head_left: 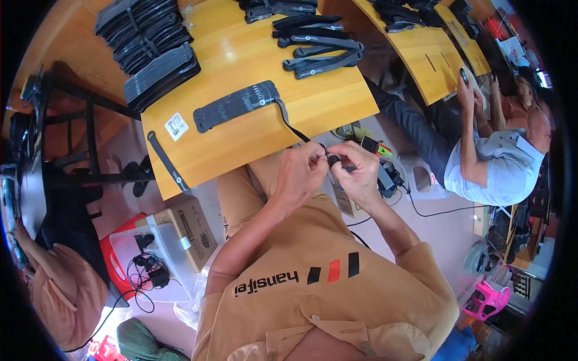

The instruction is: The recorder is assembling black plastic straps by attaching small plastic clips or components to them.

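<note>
Close to the table's front edge, my left hand (301,171) and my right hand (361,174) are side by side, both pinched on a black strap (293,127). The strap runs from my fingers back onto the table, to the right end of a flat bundle of black straps (235,108) with pale printing. Fingertips hide much of the piece between my hands, so its exact shape there cannot be made out. Left of the bundle lie a single black strap (167,161), hanging slightly over the edge, and a white printed label (176,126).
Tall stacks of black straps (159,75) stand at the table's back left. Looped strap bundles (322,51) lie at the back right. Below are a cardboard box (191,231) and a plastic bin (174,265) with cables. Co-workers sit right (494,162) and left (66,295).
</note>
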`<act>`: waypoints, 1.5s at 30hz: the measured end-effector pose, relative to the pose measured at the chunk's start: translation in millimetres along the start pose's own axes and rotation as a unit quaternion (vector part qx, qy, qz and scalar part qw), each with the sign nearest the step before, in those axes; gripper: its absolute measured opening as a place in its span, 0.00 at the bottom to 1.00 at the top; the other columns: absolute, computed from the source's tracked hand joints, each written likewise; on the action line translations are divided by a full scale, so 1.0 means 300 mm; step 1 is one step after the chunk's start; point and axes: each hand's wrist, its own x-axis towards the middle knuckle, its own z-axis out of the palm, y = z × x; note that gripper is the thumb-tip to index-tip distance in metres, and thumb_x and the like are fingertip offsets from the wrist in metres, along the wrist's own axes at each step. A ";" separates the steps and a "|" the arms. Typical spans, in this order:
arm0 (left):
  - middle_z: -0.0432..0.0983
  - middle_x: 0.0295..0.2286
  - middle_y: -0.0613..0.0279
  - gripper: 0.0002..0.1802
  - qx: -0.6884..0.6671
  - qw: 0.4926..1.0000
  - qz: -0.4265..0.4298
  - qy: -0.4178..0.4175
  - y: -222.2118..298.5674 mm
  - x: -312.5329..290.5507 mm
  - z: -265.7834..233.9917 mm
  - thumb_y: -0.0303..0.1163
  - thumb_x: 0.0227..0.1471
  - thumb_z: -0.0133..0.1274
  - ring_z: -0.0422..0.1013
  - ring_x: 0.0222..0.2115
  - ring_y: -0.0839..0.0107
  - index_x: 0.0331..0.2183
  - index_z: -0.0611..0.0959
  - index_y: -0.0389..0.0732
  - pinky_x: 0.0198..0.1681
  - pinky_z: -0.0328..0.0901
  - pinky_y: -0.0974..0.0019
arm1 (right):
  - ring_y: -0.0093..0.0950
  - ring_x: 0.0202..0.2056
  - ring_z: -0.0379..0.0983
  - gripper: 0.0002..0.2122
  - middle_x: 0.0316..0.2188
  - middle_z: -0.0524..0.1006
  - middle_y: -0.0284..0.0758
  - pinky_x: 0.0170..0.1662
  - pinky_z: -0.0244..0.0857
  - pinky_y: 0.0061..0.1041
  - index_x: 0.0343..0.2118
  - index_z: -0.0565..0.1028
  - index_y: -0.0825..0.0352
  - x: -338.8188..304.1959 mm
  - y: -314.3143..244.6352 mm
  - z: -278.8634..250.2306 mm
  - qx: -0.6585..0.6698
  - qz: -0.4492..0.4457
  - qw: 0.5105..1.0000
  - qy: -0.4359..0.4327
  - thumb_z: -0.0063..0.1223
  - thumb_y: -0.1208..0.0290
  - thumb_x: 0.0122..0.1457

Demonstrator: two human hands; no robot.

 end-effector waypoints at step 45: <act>0.70 0.16 0.62 0.11 -0.096 0.995 -0.042 -0.007 -0.034 0.025 0.064 0.30 0.53 0.47 0.67 0.16 0.77 0.23 0.72 0.33 0.21 0.63 0.72 | 0.24 0.23 0.71 0.08 0.23 0.73 0.38 0.27 0.66 0.20 0.31 0.73 0.74 -0.011 0.063 0.026 0.025 0.048 0.997 0.057 0.44 0.84 0.47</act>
